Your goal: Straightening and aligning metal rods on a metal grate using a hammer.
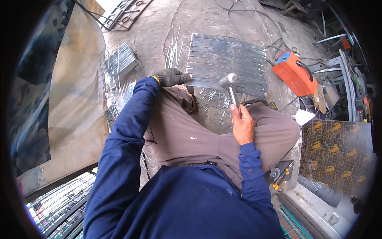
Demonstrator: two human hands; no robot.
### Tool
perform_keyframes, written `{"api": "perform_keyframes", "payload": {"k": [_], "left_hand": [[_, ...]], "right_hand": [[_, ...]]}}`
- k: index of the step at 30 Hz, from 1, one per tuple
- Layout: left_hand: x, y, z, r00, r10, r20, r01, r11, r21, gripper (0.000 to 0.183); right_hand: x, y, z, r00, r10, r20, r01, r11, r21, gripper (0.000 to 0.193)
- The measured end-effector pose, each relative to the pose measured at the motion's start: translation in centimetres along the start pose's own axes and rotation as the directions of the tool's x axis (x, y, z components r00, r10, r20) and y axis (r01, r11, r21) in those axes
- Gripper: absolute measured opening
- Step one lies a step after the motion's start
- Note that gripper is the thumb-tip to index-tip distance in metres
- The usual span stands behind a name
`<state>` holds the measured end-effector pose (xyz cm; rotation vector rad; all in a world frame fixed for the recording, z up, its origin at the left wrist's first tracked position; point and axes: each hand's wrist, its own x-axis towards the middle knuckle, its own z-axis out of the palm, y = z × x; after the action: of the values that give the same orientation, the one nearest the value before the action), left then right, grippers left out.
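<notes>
My right hand (pixel 243 126), bare, is wrapped round the handle of a metal hammer (pixel 229 81). The hammer's head is raised over the near edge of a dark panel of flat metal strips (pixel 227 57), which lies on the ground in front of me. At the panel's near left corner is my left hand (pixel 172 77), in a dark grey knitted glove with a yellow cuff. Its fingers are closed, with a bare fingertip showing, and they pinch a thin metal rod (pixel 201 78) that reaches over the panel. Short cut metal pieces (pixel 215 96) lie scattered between my legs.
Long thin rods (pixel 173 49) lie left of the panel. An orange machine with a black handle (pixel 294 73) stands at the right, cables trailing behind it. Near my right hip sits an angle grinder (pixel 275 174). A metal box-shaped piece (pixel 120 59) and wire mesh are at the left.
</notes>
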<state>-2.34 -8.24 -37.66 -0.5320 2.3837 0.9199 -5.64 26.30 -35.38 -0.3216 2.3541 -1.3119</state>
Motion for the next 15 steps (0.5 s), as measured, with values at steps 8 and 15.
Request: {"api": "perform_keyframes", "payload": {"k": [8,15], "left_hand": [[-0.6,1.1,-0.5,1.0,-0.002,-0.003,0.002,1.0,0.019,0.094],[-0.7,0.6,-0.2,1.0,-0.019,-0.002,0.019,0.999,0.051,0.092]], "right_hand": [[0.4,1.0,0.3,0.997,0.059,0.045,-0.055,0.995,-0.081,0.053],[0.7,-1.0,-0.4,0.944,0.271,0.19,-0.261,0.962,-0.073,0.056]]}}
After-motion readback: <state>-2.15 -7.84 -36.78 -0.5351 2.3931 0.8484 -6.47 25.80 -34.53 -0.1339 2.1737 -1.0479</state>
